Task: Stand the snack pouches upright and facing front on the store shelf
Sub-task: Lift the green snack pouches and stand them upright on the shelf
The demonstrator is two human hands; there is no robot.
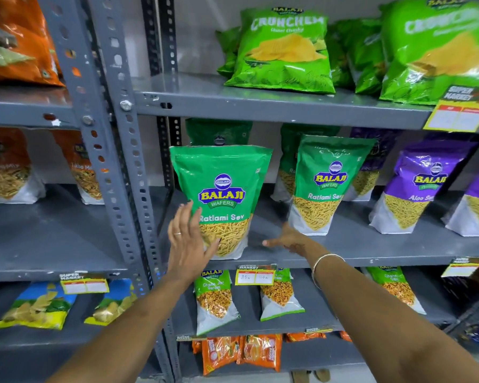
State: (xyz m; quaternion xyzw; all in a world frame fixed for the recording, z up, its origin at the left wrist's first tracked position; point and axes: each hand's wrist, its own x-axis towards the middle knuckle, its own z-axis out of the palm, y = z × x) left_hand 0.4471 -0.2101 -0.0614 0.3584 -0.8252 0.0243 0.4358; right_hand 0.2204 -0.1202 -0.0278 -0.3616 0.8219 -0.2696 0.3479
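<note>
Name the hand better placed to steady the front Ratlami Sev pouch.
Left hand: its palm lies against the pouch's lower left edge. The right hand rests beside it on the shelf, apparently not touching.

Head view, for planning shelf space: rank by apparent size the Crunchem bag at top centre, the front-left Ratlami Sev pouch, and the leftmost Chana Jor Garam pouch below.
1. Ratlami Sev pouch and Crunchem bag: look alike, and nearness differs, so unranked.
2. Chana Jor Garam pouch: smallest.

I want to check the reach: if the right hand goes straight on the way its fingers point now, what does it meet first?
The right hand points left along the shelf, so it would probably meet the lower right edge of the front Ratlami Sev pouch first; depth is unclear.
</note>
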